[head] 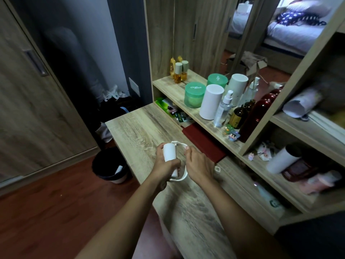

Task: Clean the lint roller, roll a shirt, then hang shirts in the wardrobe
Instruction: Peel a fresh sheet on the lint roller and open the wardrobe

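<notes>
At the centre of the frame we hold the white lint roller [170, 156] above the wooden desk [141, 128]. Our left hand [164, 163] is wrapped around its roll, fingers closed on it. Our right hand [198, 166] sits just beside it, fingertips pinched together at the roller's upper end by the thin white handle loop; we cannot tell exactly what they grip. At lower left of the hands, a black waste bin [110, 165] stands on the floor beside the desk. Bottles and green jars [194, 95] crowd the shelf at upper right.
</notes>
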